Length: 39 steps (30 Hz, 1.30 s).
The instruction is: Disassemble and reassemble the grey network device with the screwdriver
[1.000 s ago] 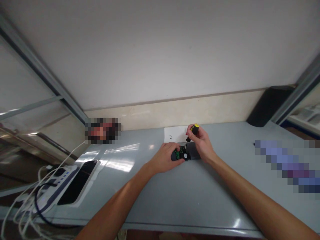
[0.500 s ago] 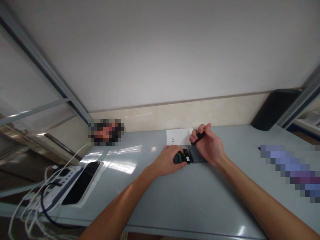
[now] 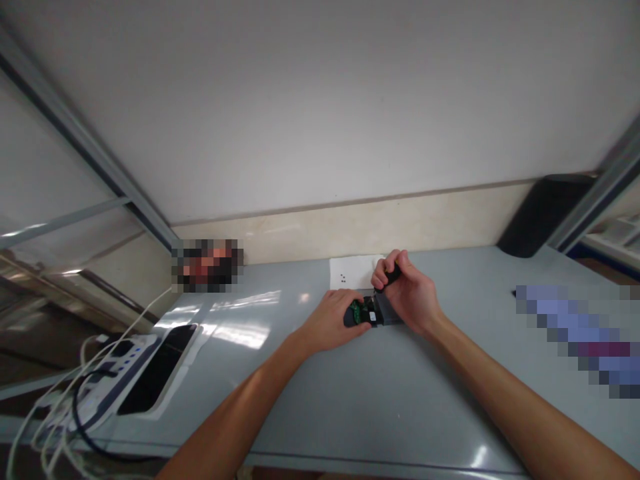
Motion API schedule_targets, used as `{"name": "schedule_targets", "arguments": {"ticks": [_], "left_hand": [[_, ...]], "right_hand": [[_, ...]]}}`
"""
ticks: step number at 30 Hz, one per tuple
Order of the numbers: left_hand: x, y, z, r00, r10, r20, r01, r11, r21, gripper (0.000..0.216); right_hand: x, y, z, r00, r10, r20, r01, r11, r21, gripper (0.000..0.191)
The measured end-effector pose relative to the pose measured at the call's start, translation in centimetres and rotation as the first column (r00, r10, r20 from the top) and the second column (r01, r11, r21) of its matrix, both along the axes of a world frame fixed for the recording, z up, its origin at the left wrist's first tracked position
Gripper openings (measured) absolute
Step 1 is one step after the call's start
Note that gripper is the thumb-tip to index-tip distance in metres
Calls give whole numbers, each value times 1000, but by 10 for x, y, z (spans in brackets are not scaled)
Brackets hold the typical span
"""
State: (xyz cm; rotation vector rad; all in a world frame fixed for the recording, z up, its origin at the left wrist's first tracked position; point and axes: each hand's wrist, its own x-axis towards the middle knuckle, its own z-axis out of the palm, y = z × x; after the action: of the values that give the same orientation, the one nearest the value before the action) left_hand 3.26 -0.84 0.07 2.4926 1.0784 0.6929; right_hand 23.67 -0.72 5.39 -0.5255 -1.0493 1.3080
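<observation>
My left hand (image 3: 336, 321) grips the left end of a small dark electronic device (image 3: 369, 311), with its thumb along the near edge and its fingers on the far side. A green circuit board and a white label show in its opened part. My right hand (image 3: 413, 293) is closed around a black-handled screwdriver (image 3: 393, 275) with a bit of yellow on it. The screwdriver's thin shaft points down and left at the device, and its tip is too small to make out. Behind them lies a white sheet of paper (image 3: 345, 268) with several tiny dark screws (image 3: 343, 278) on it.
On the left, a power strip (image 3: 117, 377) with tangled cables lies beside a dark phone-like slab (image 3: 160, 368). A black cylinder (image 3: 543, 217) leans at the back right. Blurred-out items lie at the far left and right. A wall closes off the table (image 3: 320, 407) behind.
My right hand and the screwdriver have shifted slightly left and the shaft stands steeper over the device. The whole view has moved a little. My left hand keeps its hold.
</observation>
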Motion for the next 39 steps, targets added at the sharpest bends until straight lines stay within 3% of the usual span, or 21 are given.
{"name": "schedule_targets", "arguments": {"ticks": [8,39], "left_hand": [[1,-2,4,1000,-1,1,1,1000,-17,40],[-4,1,4,998,-56,-34,56,998,-12,44]], "right_hand": [[0,-2,3,998,-40,40,39,999,35,46],[0,-8,4,993,114,-20,-114,993,2,40]]}}
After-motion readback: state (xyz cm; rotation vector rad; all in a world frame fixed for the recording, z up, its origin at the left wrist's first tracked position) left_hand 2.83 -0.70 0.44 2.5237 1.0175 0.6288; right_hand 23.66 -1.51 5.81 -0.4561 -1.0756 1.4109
